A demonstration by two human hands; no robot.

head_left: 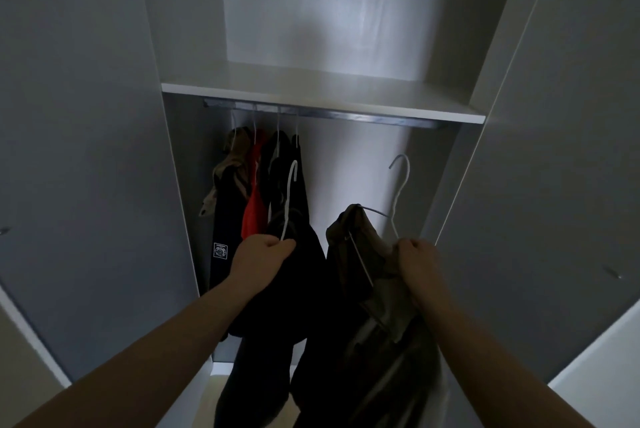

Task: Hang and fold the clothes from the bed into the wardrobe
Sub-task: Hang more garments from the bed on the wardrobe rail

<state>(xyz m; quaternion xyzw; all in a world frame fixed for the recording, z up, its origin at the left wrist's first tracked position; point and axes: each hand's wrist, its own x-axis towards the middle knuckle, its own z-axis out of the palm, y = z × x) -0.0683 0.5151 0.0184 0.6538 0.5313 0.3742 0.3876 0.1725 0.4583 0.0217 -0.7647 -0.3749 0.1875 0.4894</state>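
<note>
Black garment (277, 306) on the left and olive garment (363, 310) on the right, each on a white wire hanger, held up near the open wardrobe (446, 168), below the rail (346, 115). Left hand (265, 251) fisted round the neck of the left hanger (289, 199). Right hand (415, 254) curled round the right hanger (398, 192) and a bunch of cloth. Both hooks up, not yet on the rail. Farther back, at the rail's left end, four hung clothes (256, 178) under the shelf (311, 88). Hanging step, by the look of it. Next: lift each hook over the bare rail to the right, then let go.
</note>
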